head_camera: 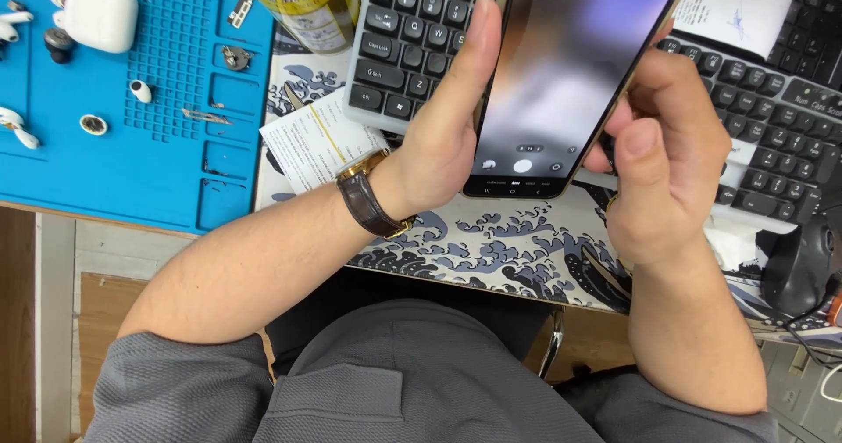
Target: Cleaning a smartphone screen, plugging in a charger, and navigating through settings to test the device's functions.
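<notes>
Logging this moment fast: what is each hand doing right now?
Left hand: closed around the left edge of the smartphone.
Right hand: curled on the smartphone's right edge, helping hold it.

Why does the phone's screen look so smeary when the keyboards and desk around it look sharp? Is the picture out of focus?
In the head view, the picture itself is sharp: the keyboard keys and the wave-pattern desk mat read crisply. Only the image on the phone screen is blurred into soft grey and purple patches. The phone sits between the left hand and right hand. Lighting is even, with no harsh glare.
</notes>
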